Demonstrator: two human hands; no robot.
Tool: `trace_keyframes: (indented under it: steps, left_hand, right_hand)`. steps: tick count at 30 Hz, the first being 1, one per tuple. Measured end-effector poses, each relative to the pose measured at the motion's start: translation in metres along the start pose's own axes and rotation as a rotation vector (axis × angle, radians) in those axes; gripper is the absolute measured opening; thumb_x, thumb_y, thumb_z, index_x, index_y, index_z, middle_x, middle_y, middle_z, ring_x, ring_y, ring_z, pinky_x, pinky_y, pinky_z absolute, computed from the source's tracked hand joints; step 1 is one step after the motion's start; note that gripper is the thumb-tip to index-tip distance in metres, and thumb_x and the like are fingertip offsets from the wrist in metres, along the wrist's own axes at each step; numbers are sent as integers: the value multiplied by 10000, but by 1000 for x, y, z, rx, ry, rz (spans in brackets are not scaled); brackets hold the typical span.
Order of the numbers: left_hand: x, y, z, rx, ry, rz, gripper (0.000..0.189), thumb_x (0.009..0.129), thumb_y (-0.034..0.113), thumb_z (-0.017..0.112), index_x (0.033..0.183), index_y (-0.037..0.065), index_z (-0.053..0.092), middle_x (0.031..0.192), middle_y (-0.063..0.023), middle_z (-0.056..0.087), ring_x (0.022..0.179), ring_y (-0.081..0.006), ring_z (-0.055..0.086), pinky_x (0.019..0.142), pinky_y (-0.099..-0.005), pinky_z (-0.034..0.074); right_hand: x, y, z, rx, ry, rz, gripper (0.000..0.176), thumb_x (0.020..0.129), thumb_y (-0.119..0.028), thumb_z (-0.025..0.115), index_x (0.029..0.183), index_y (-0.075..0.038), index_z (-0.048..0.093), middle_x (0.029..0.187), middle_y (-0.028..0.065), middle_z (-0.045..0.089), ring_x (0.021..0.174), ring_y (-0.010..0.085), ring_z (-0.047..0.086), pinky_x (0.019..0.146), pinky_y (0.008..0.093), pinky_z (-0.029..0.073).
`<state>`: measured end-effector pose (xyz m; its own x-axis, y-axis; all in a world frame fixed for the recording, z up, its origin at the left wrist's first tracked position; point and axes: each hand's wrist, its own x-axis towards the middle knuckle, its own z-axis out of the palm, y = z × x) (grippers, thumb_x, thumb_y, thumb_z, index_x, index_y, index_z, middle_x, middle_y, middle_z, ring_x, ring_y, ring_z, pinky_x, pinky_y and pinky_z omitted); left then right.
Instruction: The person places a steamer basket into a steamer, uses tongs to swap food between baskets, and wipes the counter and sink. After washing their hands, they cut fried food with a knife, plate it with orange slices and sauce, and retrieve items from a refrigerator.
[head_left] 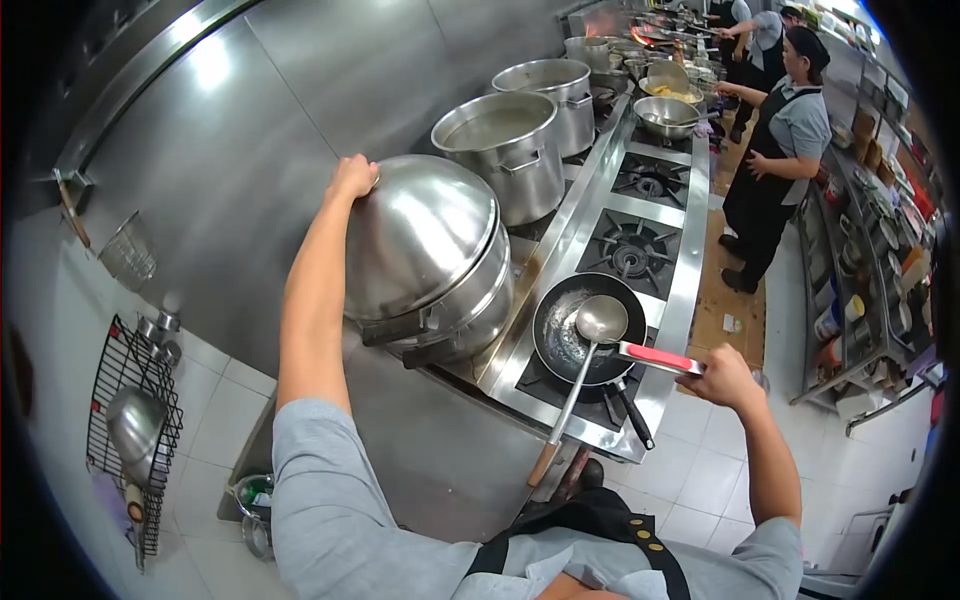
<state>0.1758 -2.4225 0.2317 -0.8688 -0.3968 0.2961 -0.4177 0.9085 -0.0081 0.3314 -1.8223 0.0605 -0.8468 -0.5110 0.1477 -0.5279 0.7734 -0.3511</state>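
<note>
My left hand (352, 178) is closed on the top of a large domed steel lid (430, 235), its grip partly hiding the knob. The lid covers a wide steel steamer pot (475, 310) with dark side handles. In my right hand (728, 378) is a pair of tongs (655, 357) with a red grip, pointing left over the front burner. Beneath the tongs' tips sits a black frying pan (560, 345) with whitish residue inside. A steel ladle (602, 318) rests in the pan, its wooden-ended handle jutting over the stove's front edge.
Two tall open stockpots (520, 165) (565, 100) stand behind the steamer along the wall. Bare gas burners (630, 258) continue up the range toward a steel wok (668, 118). A co-worker (775, 150) stands right of the range, facing it. Shelves (850, 270) with dishes line the right side.
</note>
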Motion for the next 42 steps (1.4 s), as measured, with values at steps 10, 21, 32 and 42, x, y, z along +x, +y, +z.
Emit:
trace_keyframes:
  steps: [10, 21, 32, 42]
  left_hand:
    - [32, -17, -10, 19, -54, 63, 437, 892, 349, 472, 1058, -32, 606, 1111, -275, 584, 1087, -422, 528, 926, -470, 429]
    - [5, -7, -5, 265, -106, 206, 441, 945, 352, 361, 1076, -13, 572, 1104, -262, 590, 1062, -424, 540, 904, -484, 429]
    - [9, 7, 5, 147, -86, 91, 418, 953, 336, 353, 1188, 17, 485, 1181, -240, 561, 1118, -404, 519, 950, -478, 404]
    - [-1, 37, -29, 85, -399, -29, 877, 833, 716, 342, 1464, 125, 192, 1490, -161, 241, 1354, -325, 254, 1111, -478, 177]
  right_hand:
    - [-9, 15, 61, 173, -15, 395, 311, 653, -250, 763, 633, 28, 624, 565, 218, 550, 545, 395, 540, 547, 435, 446]
    - [24, -3, 92, 325, 39, 426, 220, 698, -195, 732, 712, 6, 643, 575, 212, 542, 514, 367, 527, 514, 398, 436]
    - [104, -39, 74, -42, -73, -62, 200, 683, -291, 658, 687, -91, 666, 663, 162, 628, 656, 348, 637, 619, 445, 526]
    - [31, -19, 86, 47, -125, -70, 174, 684, -260, 673, 720, -89, 668, 699, 162, 636, 656, 348, 629, 587, 441, 517]
